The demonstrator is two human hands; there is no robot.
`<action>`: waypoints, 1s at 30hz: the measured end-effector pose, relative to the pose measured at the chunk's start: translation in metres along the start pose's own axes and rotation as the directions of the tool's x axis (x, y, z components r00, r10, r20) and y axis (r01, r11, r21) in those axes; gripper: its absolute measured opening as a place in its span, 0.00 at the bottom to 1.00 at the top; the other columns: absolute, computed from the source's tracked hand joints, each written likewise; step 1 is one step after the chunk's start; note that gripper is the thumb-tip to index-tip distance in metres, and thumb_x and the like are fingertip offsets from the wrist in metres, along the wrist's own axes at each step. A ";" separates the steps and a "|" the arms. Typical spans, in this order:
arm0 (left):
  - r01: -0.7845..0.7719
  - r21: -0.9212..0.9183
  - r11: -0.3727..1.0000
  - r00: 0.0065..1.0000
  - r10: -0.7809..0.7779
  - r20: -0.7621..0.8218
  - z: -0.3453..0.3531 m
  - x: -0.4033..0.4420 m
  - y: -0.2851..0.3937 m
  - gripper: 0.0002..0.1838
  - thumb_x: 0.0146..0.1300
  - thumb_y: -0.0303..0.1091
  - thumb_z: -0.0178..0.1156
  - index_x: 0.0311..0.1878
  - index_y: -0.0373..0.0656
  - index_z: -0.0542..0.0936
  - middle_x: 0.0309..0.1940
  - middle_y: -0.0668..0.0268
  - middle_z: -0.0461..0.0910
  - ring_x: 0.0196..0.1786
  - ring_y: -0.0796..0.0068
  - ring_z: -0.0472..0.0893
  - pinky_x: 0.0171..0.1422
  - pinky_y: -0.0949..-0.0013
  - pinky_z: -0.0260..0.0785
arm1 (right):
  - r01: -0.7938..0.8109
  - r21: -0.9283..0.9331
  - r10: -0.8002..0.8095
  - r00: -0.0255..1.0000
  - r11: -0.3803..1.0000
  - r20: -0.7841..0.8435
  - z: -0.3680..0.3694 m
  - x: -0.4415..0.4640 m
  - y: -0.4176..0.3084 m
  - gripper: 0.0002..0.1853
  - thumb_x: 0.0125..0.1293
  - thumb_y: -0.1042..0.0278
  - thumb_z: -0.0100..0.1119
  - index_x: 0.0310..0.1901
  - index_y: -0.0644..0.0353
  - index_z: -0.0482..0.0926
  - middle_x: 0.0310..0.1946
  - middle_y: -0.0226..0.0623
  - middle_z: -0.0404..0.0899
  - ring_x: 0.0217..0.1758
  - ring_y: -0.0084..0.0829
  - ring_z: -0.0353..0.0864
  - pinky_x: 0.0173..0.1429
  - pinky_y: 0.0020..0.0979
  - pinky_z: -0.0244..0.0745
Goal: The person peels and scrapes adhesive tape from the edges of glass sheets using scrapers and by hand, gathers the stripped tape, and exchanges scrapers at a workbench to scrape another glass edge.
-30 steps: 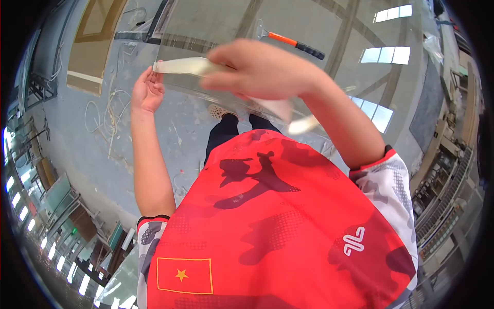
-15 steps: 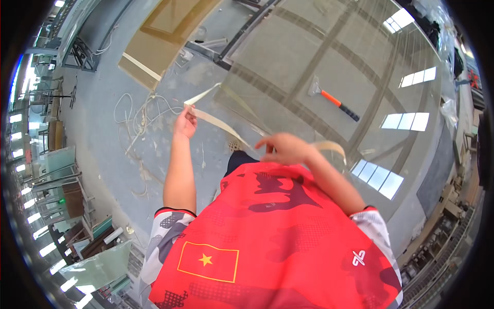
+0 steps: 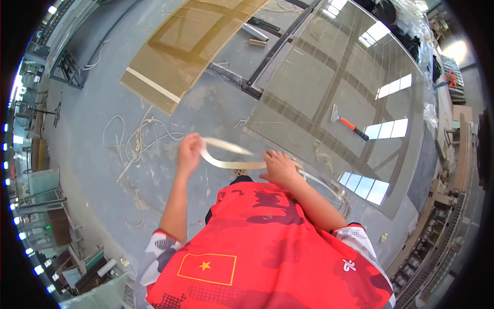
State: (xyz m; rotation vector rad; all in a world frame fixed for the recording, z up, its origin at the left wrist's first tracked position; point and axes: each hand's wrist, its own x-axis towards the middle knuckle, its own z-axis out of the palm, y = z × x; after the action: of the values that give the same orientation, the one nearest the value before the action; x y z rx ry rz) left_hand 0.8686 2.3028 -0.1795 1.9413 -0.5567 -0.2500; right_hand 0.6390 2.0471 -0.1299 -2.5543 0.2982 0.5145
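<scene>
A long pale strip of tape (image 3: 231, 165) hangs in a shallow curve between my hands. My left hand (image 3: 189, 153) is closed on it, with a loose blurred end reaching right from the fingers. Curled over the strip farther along is my right hand (image 3: 280, 168), and more of it comes out beyond that hand toward the lower right. Past my right hand lies a large glass sheet (image 3: 288, 87). On the glass rests a scraper (image 3: 351, 125) with an orange and black handle, apart from both hands.
A brown-edged panel (image 3: 154, 85) with a white band lies at the upper left. Tangled white cord (image 3: 138, 141) is on the grey floor left of my hands. Dark metal bars (image 3: 272, 56) run between panel and glass. Racks with glass pieces (image 3: 43, 188) stand far left.
My left hand has come down with the strip, which now sags between the hands. My right hand's fingers have closed over it. The view has shifted, showing more of the panel and glass.
</scene>
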 end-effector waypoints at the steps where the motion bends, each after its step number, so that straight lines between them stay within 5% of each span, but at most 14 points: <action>1: -0.084 0.014 0.996 0.994 0.083 0.075 0.001 -0.012 0.041 0.12 0.71 0.38 0.62 0.37 0.38 0.84 0.48 0.56 0.84 0.41 0.67 0.85 0.50 0.66 0.77 | 0.033 0.073 -0.024 0.992 0.997 -0.122 0.003 0.006 -0.008 0.45 0.54 0.51 0.75 0.70 0.60 0.66 0.66 0.49 0.72 0.67 0.50 0.73 0.68 0.45 0.71; 4: 0.024 -0.292 0.956 0.964 0.055 0.261 0.000 -0.038 0.151 0.10 0.70 0.34 0.61 0.33 0.40 0.84 0.47 0.55 0.84 0.47 0.65 0.83 0.53 0.63 0.75 | 0.257 0.322 -0.168 0.945 0.911 -0.279 -0.006 0.027 -0.047 0.60 0.47 0.48 0.80 0.77 0.62 0.53 0.74 0.53 0.61 0.75 0.53 0.64 0.73 0.46 0.66; 9: -0.562 -0.159 0.812 0.824 0.532 -0.195 -0.046 0.010 0.227 0.19 0.75 0.44 0.55 0.30 0.44 0.82 0.40 0.57 0.85 0.45 0.70 0.82 0.50 0.63 0.75 | 0.263 0.602 -0.146 0.960 0.754 -0.237 0.003 0.047 -0.082 0.28 0.61 0.43 0.69 0.57 0.54 0.81 0.55 0.51 0.81 0.55 0.52 0.81 0.59 0.46 0.76; 14: -0.137 -0.886 0.443 0.982 -0.055 -0.180 -0.108 0.056 0.209 0.20 0.76 0.48 0.53 0.43 0.38 0.80 0.34 0.64 0.81 0.42 0.76 0.81 0.49 0.73 0.73 | 0.071 0.907 -0.072 0.996 0.415 -0.045 -0.075 0.016 -0.099 0.18 0.66 0.54 0.69 0.40 0.63 0.80 0.34 0.28 0.80 0.39 0.18 0.77 0.43 0.29 0.73; 16: -0.037 -0.754 0.656 0.890 -0.322 -0.323 -0.094 0.079 0.181 0.18 0.74 0.47 0.57 0.44 0.39 0.81 0.35 0.67 0.82 0.43 0.77 0.81 0.48 0.74 0.73 | 0.416 0.769 0.002 0.879 0.486 -0.477 -0.090 -0.002 -0.104 0.17 0.62 0.58 0.75 0.34 0.60 0.77 0.27 0.23 0.72 0.34 0.16 0.69 0.38 0.26 0.67; 17: -0.020 -0.488 0.873 0.934 -0.158 -0.320 -0.093 0.091 0.121 0.15 0.73 0.44 0.59 0.44 0.40 0.81 0.36 0.69 0.82 0.44 0.77 0.81 0.51 0.70 0.73 | 0.413 0.751 0.066 0.854 0.515 -0.516 -0.110 -0.018 -0.111 0.20 0.58 0.60 0.79 0.31 0.59 0.74 0.26 0.23 0.70 0.34 0.15 0.67 0.38 0.25 0.66; 20: 0.309 -0.478 0.822 0.942 -0.195 0.273 -0.028 0.057 0.085 0.16 0.72 0.44 0.60 0.50 0.40 0.81 0.38 0.69 0.81 0.47 0.76 0.80 0.60 0.65 0.73 | 0.383 0.779 0.132 0.854 0.497 -0.504 -0.135 -0.043 -0.121 0.17 0.62 0.67 0.74 0.29 0.59 0.70 0.34 0.31 0.74 0.38 0.17 0.68 0.40 0.24 0.64; 21: 0.199 -0.369 0.908 0.942 -0.074 0.327 0.012 0.044 0.063 0.16 0.71 0.42 0.61 0.52 0.39 0.80 0.44 0.69 0.80 0.51 0.73 0.80 0.60 0.67 0.73 | 0.384 0.779 0.146 0.847 0.496 -0.511 -0.138 -0.038 -0.128 0.17 0.62 0.67 0.74 0.29 0.59 0.70 0.34 0.31 0.74 0.38 0.17 0.68 0.40 0.24 0.64; 22: 0.357 -0.524 0.773 0.854 -0.043 0.518 0.043 0.022 0.100 0.17 0.71 0.40 0.61 0.56 0.39 0.79 0.50 0.66 0.79 0.55 0.70 0.79 0.62 0.66 0.73 | 0.616 0.608 0.126 0.643 0.500 -0.755 -0.142 -0.029 -0.137 0.17 0.63 0.71 0.71 0.28 0.58 0.68 0.37 0.33 0.75 0.40 0.19 0.69 0.44 0.24 0.65; 23: 0.240 -0.450 0.860 0.821 0.067 0.566 0.056 0.011 0.125 0.17 0.71 0.38 0.60 0.58 0.39 0.79 0.50 0.65 0.79 0.56 0.68 0.78 0.63 0.65 0.72 | 0.780 0.374 0.103 0.375 0.502 -0.921 -0.146 -0.022 -0.145 0.17 0.64 0.74 0.68 0.27 0.57 0.66 0.39 0.35 0.76 0.43 0.21 0.71 0.47 0.24 0.65; 26: -0.043 -0.366 0.930 0.540 0.330 0.774 0.077 -0.009 0.138 0.15 0.72 0.33 0.57 0.58 0.39 0.77 0.49 0.62 0.80 0.56 0.68 0.78 0.65 0.64 0.71 | 0.843 0.524 0.332 0.462 0.123 -0.822 -0.162 -0.007 -0.154 0.14 0.69 0.77 0.59 0.30 0.55 0.63 0.41 0.40 0.79 0.48 0.30 0.78 0.56 0.28 0.74; 27: -0.109 -0.371 0.922 0.381 0.384 0.841 0.080 -0.014 0.138 0.14 0.72 0.32 0.55 0.57 0.39 0.77 0.48 0.62 0.80 0.56 0.68 0.79 0.65 0.64 0.71 | 0.837 0.544 0.457 0.507 -0.057 -0.731 -0.169 -0.003 -0.150 0.13 0.72 0.74 0.56 0.32 0.54 0.64 0.33 0.35 0.77 0.39 0.28 0.80 0.50 0.30 0.78; 29: 0.548 -0.458 0.700 0.292 0.353 0.889 0.092 -0.028 0.150 0.11 0.71 0.33 0.54 0.53 0.40 0.75 0.43 0.61 0.80 0.51 0.67 0.81 0.64 0.60 0.72 | 0.803 0.560 0.563 0.564 -0.205 -0.603 -0.182 -0.017 -0.130 0.14 0.75 0.69 0.56 0.31 0.53 0.63 0.24 0.28 0.70 0.27 0.23 0.73 0.41 0.30 0.77; 30: 0.775 -0.448 0.445 0.378 0.241 0.894 0.086 -0.026 0.155 0.11 0.68 0.32 0.54 0.51 0.41 0.75 0.39 0.62 0.79 0.45 0.65 0.81 0.58 0.58 0.75 | 0.814 0.542 0.575 0.551 -0.209 -0.605 -0.182 -0.023 -0.116 0.14 0.76 0.57 0.58 0.35 0.52 0.66 0.21 0.24 0.63 0.22 0.20 0.65 0.36 0.30 0.73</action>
State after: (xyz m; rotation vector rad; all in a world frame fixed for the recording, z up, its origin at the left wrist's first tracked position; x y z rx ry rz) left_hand 0.7692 2.1938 -0.0784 0.6489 -0.5038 -1.6438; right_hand 0.7084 2.0519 0.0760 -0.6727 0.3856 -0.9917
